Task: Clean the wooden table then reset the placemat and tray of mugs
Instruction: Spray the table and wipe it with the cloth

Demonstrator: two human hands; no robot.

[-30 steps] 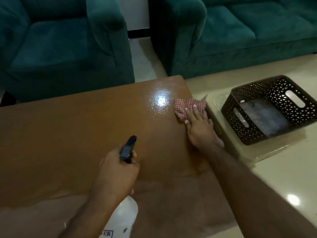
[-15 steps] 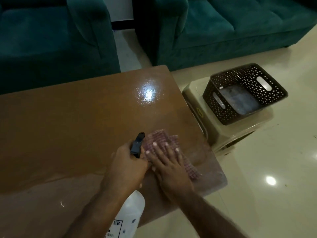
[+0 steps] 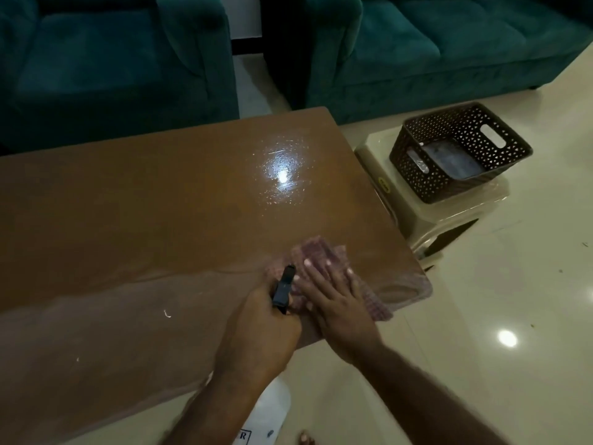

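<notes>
Right hand (image 3: 337, 303), fingers flat and spread, presses checked cloth (image 3: 322, 252) on wooden table (image 3: 128, 203), near right corner; second ago cloth sat at far right edge. Left hand (image 3: 260, 329) grips spray bottle (image 3: 284, 289). Droplets (image 3: 282, 175) remain farther off: wiping likely unfinished. Placemat, tray unseen.
</notes>
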